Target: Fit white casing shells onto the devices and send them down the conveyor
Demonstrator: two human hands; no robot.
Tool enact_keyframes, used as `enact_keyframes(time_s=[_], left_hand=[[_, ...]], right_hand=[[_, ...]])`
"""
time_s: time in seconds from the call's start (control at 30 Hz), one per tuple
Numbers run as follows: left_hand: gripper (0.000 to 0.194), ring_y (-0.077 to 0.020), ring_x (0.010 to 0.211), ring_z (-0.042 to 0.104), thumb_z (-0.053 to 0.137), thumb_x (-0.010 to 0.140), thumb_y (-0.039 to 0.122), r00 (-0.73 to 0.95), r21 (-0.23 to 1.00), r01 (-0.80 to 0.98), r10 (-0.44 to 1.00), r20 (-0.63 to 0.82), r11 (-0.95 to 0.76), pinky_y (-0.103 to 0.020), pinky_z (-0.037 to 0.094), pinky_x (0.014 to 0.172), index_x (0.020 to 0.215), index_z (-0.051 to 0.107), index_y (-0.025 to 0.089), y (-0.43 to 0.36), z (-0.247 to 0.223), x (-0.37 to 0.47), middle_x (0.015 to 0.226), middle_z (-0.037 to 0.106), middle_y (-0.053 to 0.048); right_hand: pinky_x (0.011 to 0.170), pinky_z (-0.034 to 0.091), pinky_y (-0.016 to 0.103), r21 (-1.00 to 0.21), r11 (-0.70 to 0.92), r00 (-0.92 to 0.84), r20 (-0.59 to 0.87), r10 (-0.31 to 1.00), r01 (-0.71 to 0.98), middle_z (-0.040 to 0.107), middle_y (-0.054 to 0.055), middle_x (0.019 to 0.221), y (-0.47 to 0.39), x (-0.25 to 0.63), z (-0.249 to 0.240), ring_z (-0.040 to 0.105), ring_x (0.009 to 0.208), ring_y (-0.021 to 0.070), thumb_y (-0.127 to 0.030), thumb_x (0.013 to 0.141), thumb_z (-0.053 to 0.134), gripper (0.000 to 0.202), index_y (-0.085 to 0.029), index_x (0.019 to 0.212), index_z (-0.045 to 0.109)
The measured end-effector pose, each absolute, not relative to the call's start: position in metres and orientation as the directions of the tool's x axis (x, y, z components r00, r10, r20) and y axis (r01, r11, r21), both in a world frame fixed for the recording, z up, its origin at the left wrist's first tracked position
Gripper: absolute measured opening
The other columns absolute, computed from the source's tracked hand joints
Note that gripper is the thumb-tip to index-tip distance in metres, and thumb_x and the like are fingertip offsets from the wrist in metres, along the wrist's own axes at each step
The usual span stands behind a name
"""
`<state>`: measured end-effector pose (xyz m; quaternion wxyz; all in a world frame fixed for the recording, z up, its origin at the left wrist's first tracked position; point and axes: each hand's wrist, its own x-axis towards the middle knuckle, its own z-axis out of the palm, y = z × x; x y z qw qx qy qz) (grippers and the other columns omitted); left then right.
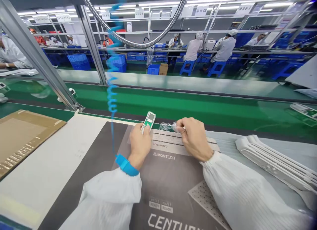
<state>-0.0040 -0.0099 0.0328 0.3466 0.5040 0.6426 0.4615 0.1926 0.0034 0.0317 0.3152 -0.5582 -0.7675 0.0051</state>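
My left hand (pixel 140 141) is closed around a slim white handheld device (pixel 150 118) with a small grey screen and a green circuit board showing. The device points away from me, tilted up to the right; its lower end is hidden by my fingers. My right hand (pixel 194 136) pinches a crumpled piece of clear plastic film (pixel 168 126) at the far edge of the bench. Below both hands lies a dark grey printed cardboard sheet (pixel 170 177) marked MONTECH. A blue wrist strap (pixel 126 164) with a coiled blue cord circles my left wrist.
White plastic housings (pixel 274 160) lie stacked at right. A brown cardboard piece (pixel 27 134) lies at left. Beyond the bench runs a green conveyor belt (pixel 173 106), with a board assembly (pixel 304 112) at its right. A metal post (pixel 42 51) stands at left; a flexible metal hose (pixel 146 44) hangs overhead.
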Motion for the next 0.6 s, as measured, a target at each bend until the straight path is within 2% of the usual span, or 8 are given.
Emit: enact_keyframes(time_s=[0.1, 0.17, 0.27, 0.4, 0.53, 0.57, 0.6], left_hand=[[0.028, -0.0111, 0.055, 0.054, 0.058, 0.086, 0.039, -0.16, 0.999, -0.013, 0.986, -0.052, 0.051, -0.025, 0.04, 0.054, 0.094, 0.064, 0.013, -0.006, 0.035, -0.007, 0.082, 0.068, -0.007], [0.034, -0.0095, 0.054, 0.052, 0.064, 0.082, 0.044, -0.112, 0.99, -0.128, 0.991, -0.069, 0.055, -0.023, 0.039, 0.052, 0.093, 0.065, 0.011, -0.007, 0.038, -0.005, 0.075, 0.066, -0.005], [0.038, -0.0085, 0.057, 0.051, 0.068, 0.079, 0.045, -0.052, 0.974, -0.22, 0.996, -0.072, 0.059, -0.022, 0.04, 0.054, 0.094, 0.066, 0.011, -0.01, 0.043, -0.001, 0.075, 0.064, -0.003], [0.038, -0.0078, 0.061, 0.052, 0.072, 0.077, 0.044, -0.027, 0.949, -0.31, 0.997, -0.072, 0.06, -0.023, 0.042, 0.058, 0.096, 0.064, 0.012, -0.014, 0.049, 0.001, 0.086, 0.065, -0.004], [0.035, -0.0078, 0.061, 0.051, 0.076, 0.075, 0.04, 0.014, 0.943, -0.33, 0.999, -0.042, 0.044, -0.021, 0.04, 0.058, 0.089, 0.059, 0.013, -0.017, 0.051, 0.002, 0.069, 0.058, 0.002], [0.033, -0.0078, 0.06, 0.05, 0.076, 0.075, 0.039, 0.036, 0.945, -0.326, 0.999, -0.025, 0.035, -0.021, 0.039, 0.057, 0.087, 0.057, 0.014, -0.018, 0.052, 0.003, 0.066, 0.056, 0.003], [0.032, -0.0078, 0.059, 0.05, 0.075, 0.076, 0.038, 0.063, 0.946, -0.322, 0.998, -0.01, 0.029, -0.021, 0.038, 0.057, 0.086, 0.055, 0.015, -0.019, 0.051, 0.004, 0.065, 0.055, 0.003]], right_hand=[[0.086, 0.03, 0.046, -0.31, 0.142, -0.015, 0.378, 0.926, 0.94, 0.067, 0.005, 0.082, 0.018, 0.205, 0.019, 0.053, 0.087, 0.0249, -0.023, 0.088, 0.049, 0.01, -0.022, 0.078, 0.053], [0.087, 0.03, 0.046, -0.28, 0.106, 0.006, 0.372, 0.928, 0.954, 0.068, 0.006, 0.092, 0.018, 0.214, 0.018, 0.054, 0.093, 0.026, -0.026, 0.087, 0.053, 0.006, -0.022, 0.087, 0.056], [0.088, 0.031, 0.045, -0.248, 0.094, 0.019, 0.417, 0.909, 0.964, 0.068, 0.005, 0.102, 0.002, 0.235, 0.03, 0.057, 0.098, 0.0251, -0.036, 0.09, 0.053, 0.015, -0.024, 0.098, 0.059], [0.082, 0.034, 0.045, -0.109, -0.059, 0.099, 0.41, 0.907, 0.992, 0.068, 0.004, 0.092, -0.047, 0.29, 0.049, 0.061, 0.093, 0.0269, -0.043, 0.091, 0.047, 0.025, -0.025, 0.084, 0.063], [0.068, 0.035, 0.049, 0.047, -0.17, 0.134, 0.427, 0.894, 0.984, 0.065, 0.011, 0.083, -0.104, 0.352, 0.044, 0.061, 0.086, 0.0353, -0.055, 0.084, 0.048, 0.032, -0.027, 0.076, 0.06], [0.066, 0.033, 0.051, 0.021, -0.186, 0.155, 0.466, 0.871, 0.982, 0.064, 0.012, 0.078, -0.116, 0.364, 0.038, 0.06, 0.083, 0.0371, -0.055, 0.082, 0.048, 0.032, -0.028, 0.07, 0.058], [0.064, 0.032, 0.051, -0.058, -0.174, 0.179, 0.497, 0.849, 0.983, 0.062, 0.014, 0.076, -0.125, 0.374, 0.031, 0.058, 0.08, 0.0379, -0.055, 0.081, 0.05, 0.031, -0.029, 0.067, 0.058]])
